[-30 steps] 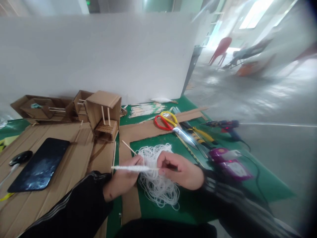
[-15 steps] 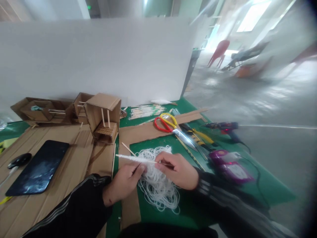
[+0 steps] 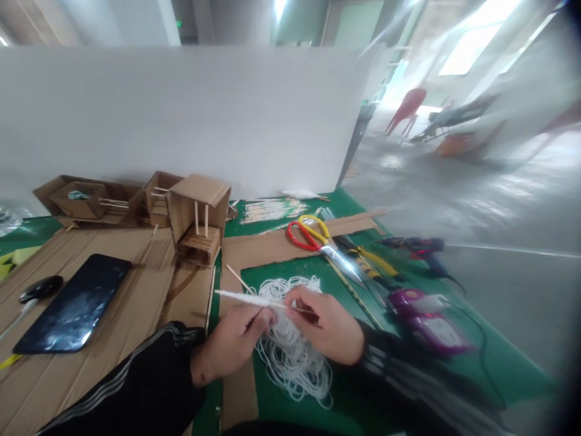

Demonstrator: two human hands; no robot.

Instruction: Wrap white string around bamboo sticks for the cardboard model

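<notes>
The left hand [image 3: 238,339] pinches the string-wrapped middle of a thin stick [image 3: 249,298], and the right hand [image 3: 324,321] grips its bare end between thumb and fingers. The stick tilts slightly above a loose pile of white string [image 3: 295,369] on the green table [image 3: 363,399]. Beyond the pile, scissors [image 3: 324,242] lie partly on a cardboard strip [image 3: 267,247].

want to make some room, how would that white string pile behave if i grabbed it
The white string pile would likely flop, its loose loops lying slack on the green tabletop. It may also tangle, since strands cross.
</notes>
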